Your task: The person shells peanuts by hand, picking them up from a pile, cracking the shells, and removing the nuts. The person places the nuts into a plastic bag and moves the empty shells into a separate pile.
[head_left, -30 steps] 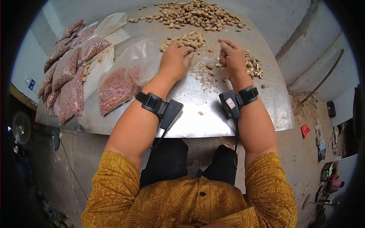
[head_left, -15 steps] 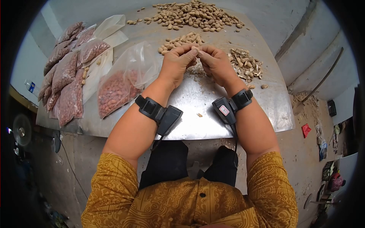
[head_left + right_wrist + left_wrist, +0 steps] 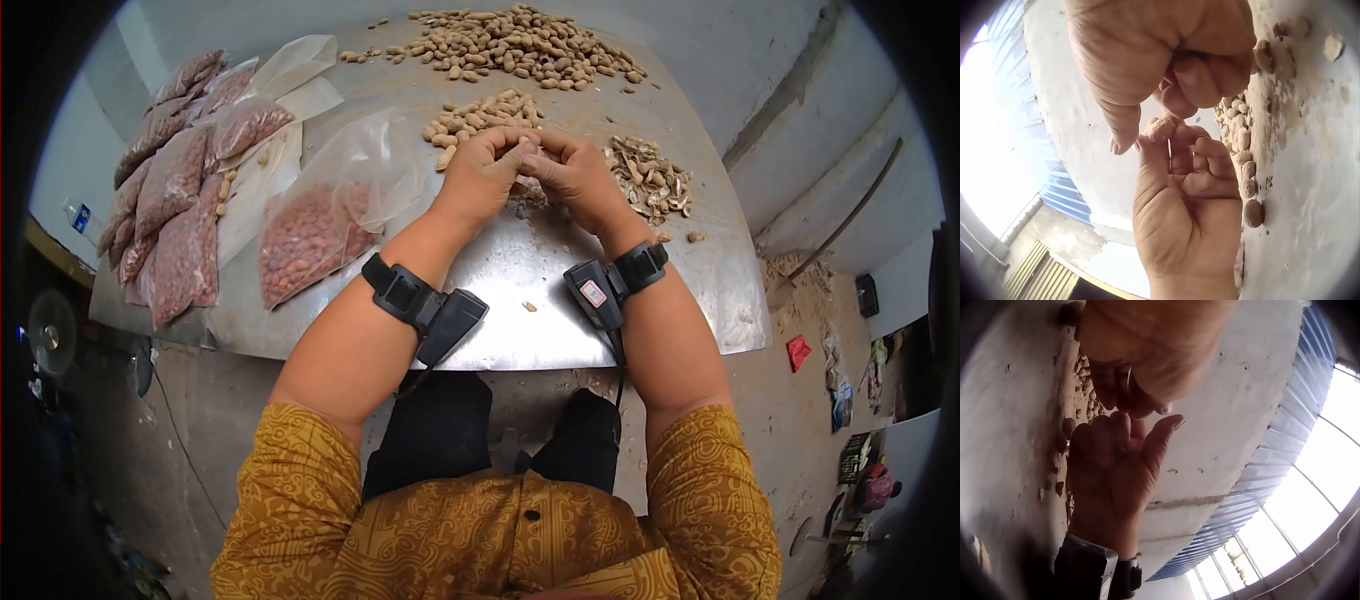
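In the head view my left hand [image 3: 480, 175] and right hand [image 3: 580, 180] meet over the metal table [image 3: 520, 330], thumbs and fingertips together. The right wrist view shows the left hand [image 3: 1191, 206] pinching a peanut in its shell [image 3: 1161, 129] between thumb and fingers. The right hand [image 3: 1166, 50] closes on the same peanut from the other side, its fingers curled, with a small reddish bit [image 3: 1165, 84] showing among them. In the left wrist view both hands are dark and the peanut is hidden. Just beyond the left hand lies a small pile of unshelled peanuts [image 3: 495, 108].
Empty shells [image 3: 650, 180] are heaped right of the right hand. A large peanut pile [image 3: 530, 45] lies at the back. An open plastic bag of red kernels [image 3: 310, 245] stands at left, beside several filled bags [image 3: 175, 190]. A shell crumb [image 3: 529, 307] lies near the front edge.
One second ago the hands were apart, the left at the small peanut pile and the right by the shells. They came together half a second ago and remain joined, thumbs shifted slightly.
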Demonstrator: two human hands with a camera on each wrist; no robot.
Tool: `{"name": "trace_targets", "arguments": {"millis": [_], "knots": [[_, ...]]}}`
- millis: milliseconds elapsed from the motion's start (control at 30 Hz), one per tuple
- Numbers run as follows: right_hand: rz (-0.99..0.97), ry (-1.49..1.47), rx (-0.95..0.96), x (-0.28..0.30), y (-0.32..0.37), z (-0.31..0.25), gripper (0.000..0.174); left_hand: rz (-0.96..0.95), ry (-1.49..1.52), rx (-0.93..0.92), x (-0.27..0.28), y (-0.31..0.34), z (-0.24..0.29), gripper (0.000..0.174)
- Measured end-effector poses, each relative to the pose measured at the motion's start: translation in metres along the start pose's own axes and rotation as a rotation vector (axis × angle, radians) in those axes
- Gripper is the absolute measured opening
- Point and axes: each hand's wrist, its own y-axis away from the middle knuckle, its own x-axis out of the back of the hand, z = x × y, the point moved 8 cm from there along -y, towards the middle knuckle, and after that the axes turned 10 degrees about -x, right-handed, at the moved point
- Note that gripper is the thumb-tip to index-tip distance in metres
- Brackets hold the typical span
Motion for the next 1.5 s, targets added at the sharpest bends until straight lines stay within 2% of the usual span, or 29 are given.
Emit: {"name": "trace_targets", "arguments": {"millis": [67, 167, 267, 867, 967, 1067, 1167, 1367, 1500], "knots": [[0.010, 0.067, 0.006, 0.000, 0.001, 0.000, 0.039, -0.004, -0.016, 0.008, 0.000, 0.000, -0.003, 0.019], [0.016, 0.061, -0.030, 0.003, -0.003, 0.008, 0.036, -0.023, -0.018, -0.083, 0.000, -0.002, 0.003, 0.020], [-0.017, -0.090, 0.008, -0.002, 0.000, 0.003, 0.032, -0.015, 0.058, -0.091, -0.001, -0.001, 0.005, 0.020], [-0.056, -0.218, 0.049, -0.011, 0.001, -0.001, 0.029, 0.023, 0.113, -0.067, 0.003, -0.001, 0.002, 0.016], [-0.006, -0.159, 0.061, -0.010, 0.009, -0.013, 0.035, -0.001, 0.198, 0.055, 0.005, -0.003, -0.003, 0.014], [-0.042, 0.112, 0.082, 0.000, 0.004, -0.009, 0.044, -0.108, 0.292, 0.153, 0.002, -0.002, -0.012, 0.016], [-0.036, 0.096, 0.148, 0.003, 0.000, -0.005, 0.045, -0.123, 0.309, 0.203, -0.001, 0.002, -0.007, 0.019], [-0.034, 0.147, 0.123, 0.005, 0.003, -0.007, 0.044, -0.168, 0.255, 0.139, -0.005, -0.001, -0.005, 0.018], [0.024, 0.156, 0.200, 0.002, 0.007, -0.015, 0.043, -0.115, 0.248, 0.125, -0.002, 0.000, -0.004, 0.015]]}}
